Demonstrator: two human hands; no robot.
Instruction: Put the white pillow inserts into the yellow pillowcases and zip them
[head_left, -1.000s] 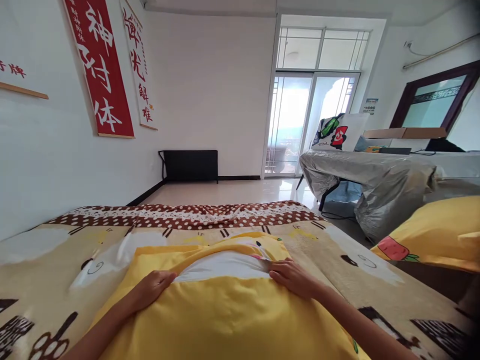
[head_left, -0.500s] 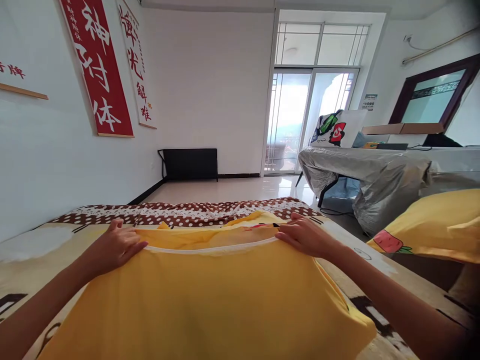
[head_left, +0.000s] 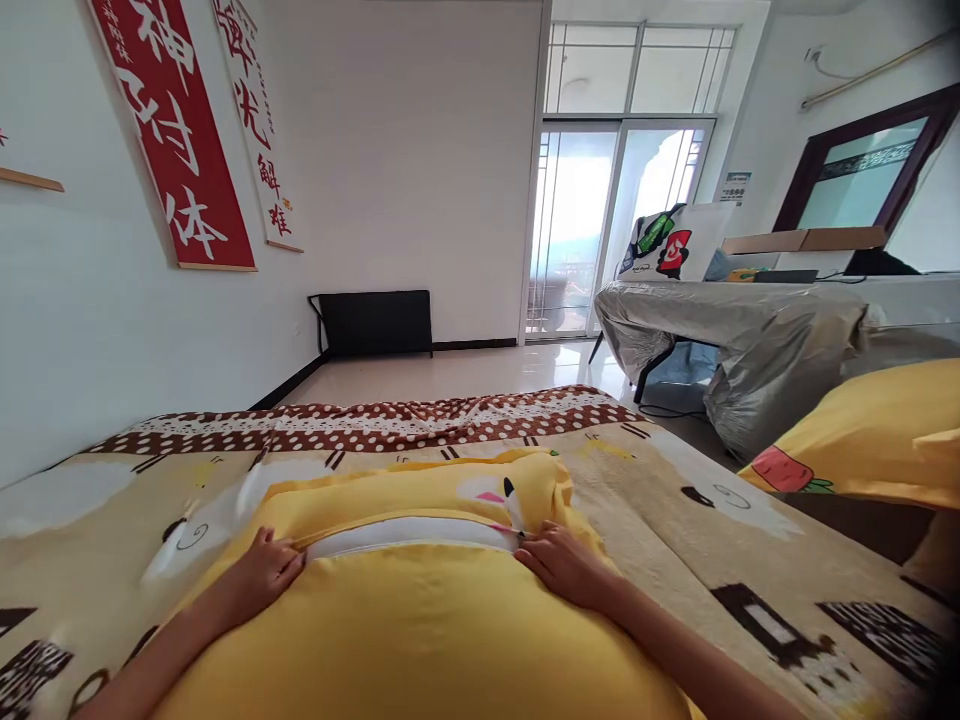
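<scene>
A yellow pillowcase point(head_left: 420, 640) lies in front of me on the bed, bulging around a white pillow point(head_left: 412, 533) that shows through its long opening. The far flap of the case has a printed white-and-pink figure near its right end. My left hand point(head_left: 262, 570) is closed on the left end of the opening's edge. At the right end, my right hand point(head_left: 562, 565) pinches the edge in the same way. Both hands rest low, close to the bed, with fingertips partly hidden in the cloth.
A patterned beige and brown blanket point(head_left: 675, 560) covers the bed. Another yellow pillow point(head_left: 885, 430) with a strawberry print lies at the right. Beyond it stands a table under silver sheeting point(head_left: 787, 330). A folded black panel point(head_left: 375, 322) leans at the far wall.
Both hands have come down and closer together with the case's edge. The stretched opening has lowered, and the white pillow inside now shows. The far flap lies flatter on the bed.
</scene>
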